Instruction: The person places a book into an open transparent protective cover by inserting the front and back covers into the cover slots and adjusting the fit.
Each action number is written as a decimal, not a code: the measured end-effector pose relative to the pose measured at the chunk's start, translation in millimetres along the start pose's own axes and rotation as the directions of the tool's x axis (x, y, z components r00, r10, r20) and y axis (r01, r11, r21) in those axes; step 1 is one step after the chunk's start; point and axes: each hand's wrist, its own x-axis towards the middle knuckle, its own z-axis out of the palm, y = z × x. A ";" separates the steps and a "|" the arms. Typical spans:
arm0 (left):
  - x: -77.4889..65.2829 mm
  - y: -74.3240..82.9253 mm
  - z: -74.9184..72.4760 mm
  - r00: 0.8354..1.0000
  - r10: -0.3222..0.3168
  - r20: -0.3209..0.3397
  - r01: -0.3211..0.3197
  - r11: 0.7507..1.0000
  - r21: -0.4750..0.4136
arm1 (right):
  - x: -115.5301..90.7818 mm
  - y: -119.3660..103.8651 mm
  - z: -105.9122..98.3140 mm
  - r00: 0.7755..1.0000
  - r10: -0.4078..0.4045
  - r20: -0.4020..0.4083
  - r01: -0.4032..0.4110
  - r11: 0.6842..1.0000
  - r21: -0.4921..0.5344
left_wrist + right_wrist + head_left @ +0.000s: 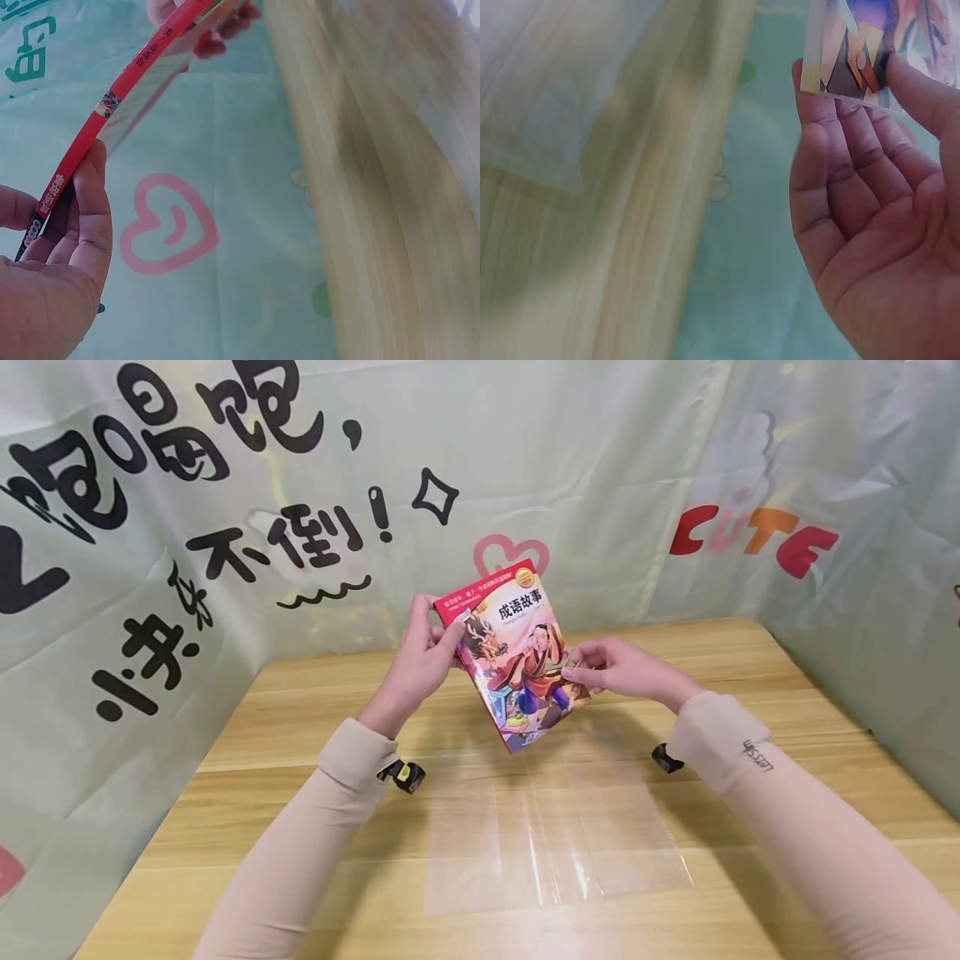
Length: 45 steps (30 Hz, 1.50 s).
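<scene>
A thin book (517, 660) with a red-topped, illustrated cover is held tilted above the table, its front toward the head camera. My left hand (423, 647) grips its upper left edge, thumb on the cover. On the lower right side, my right hand (618, 668) pinches the book between thumb and fingers. In the left wrist view the red spine (97, 120) runs between the left thumb and fingers. The right wrist view shows a cover corner (855, 52) under the right thumb. Below the book, a clear plastic sheet (540, 852) with fold lines lies on the table.
The wooden table (300, 727) has its back edge near a pale curtain (600, 468) printed with black characters, a pink heart and coloured letters. The curtain also runs along both sides. Small black devices (405, 774) sit at both wrists.
</scene>
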 end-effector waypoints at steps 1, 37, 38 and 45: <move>-0.7 0.5 0.5 1.000 0.002 0.005 -0.002 1.000 -0.001 | -3.4 -1.3 -1.4 1.000 -0.011 -0.003 0.011 1.000 -0.021; -11.6 19.3 39.8 0.983 -0.061 0.173 0.046 0.995 0.087 | -120.0 -27.9 -13.2 0.989 -0.094 0.111 0.112 0.979 -0.167; -11.8 19.5 40.9 0.982 -0.067 0.177 0.051 0.994 0.092 | -123.0 -28.0 -12.9 0.989 -0.093 0.112 0.110 0.981 -0.158; -13.8 18.2 49.0 0.975 -0.107 0.194 0.080 0.986 0.144 | -140.2 -27.7 -9.4 0.986 -0.094 0.135 0.112 0.984 -0.135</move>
